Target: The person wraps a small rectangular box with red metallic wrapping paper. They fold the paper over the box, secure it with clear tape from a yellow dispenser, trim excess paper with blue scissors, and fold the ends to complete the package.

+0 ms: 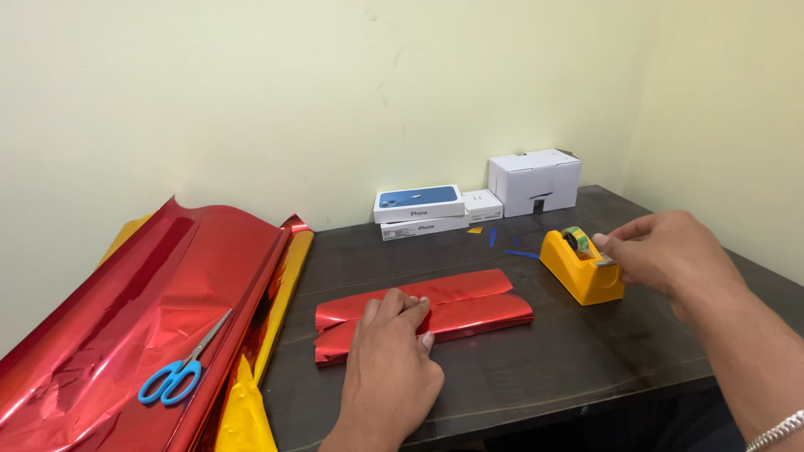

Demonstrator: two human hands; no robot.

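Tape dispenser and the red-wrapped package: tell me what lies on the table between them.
Nothing visible. Bare dark table separates the yellow tape dispenser from the red-wrapped package. The right hand is on the dispenser; the left hand presses the package.

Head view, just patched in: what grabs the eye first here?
The red foil parcel lies mid-table with the left hand pressed flat on its seam. To the right, the right hand has its fingers at the tape on the yellow tape dispenser. At far left, big shiny red foil sheets spread over the table edge, with blue-handled scissors lying on them.
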